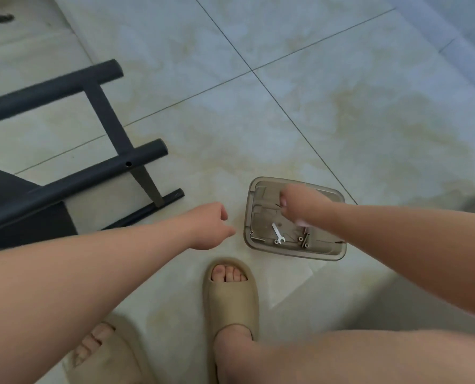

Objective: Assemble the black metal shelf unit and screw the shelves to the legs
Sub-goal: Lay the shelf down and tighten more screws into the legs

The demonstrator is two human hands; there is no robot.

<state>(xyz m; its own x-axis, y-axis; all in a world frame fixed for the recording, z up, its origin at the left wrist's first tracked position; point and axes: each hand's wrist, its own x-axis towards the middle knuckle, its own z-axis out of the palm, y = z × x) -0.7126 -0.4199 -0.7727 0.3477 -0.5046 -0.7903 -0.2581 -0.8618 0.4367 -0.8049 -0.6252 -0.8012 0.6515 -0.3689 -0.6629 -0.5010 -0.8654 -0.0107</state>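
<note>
The black shelf frame is laid on the floor, just left of the left hand, which is loosely curled and empty. The right hand is held over a clear tray of screws and a wrench, fingers bent; any grasp cannot be determined.

Frame: black metal, matt, smooth coat.
Floor: glossy tile, pale marbled glaze, thin dark grout lines.
Tray: smoky see-through plastic, smooth, slight sheen.
Wrench: bright, shiny metal.
Bolts: darker, duller metal.
Slipper: beige, matt, looks like soft foam.
</note>
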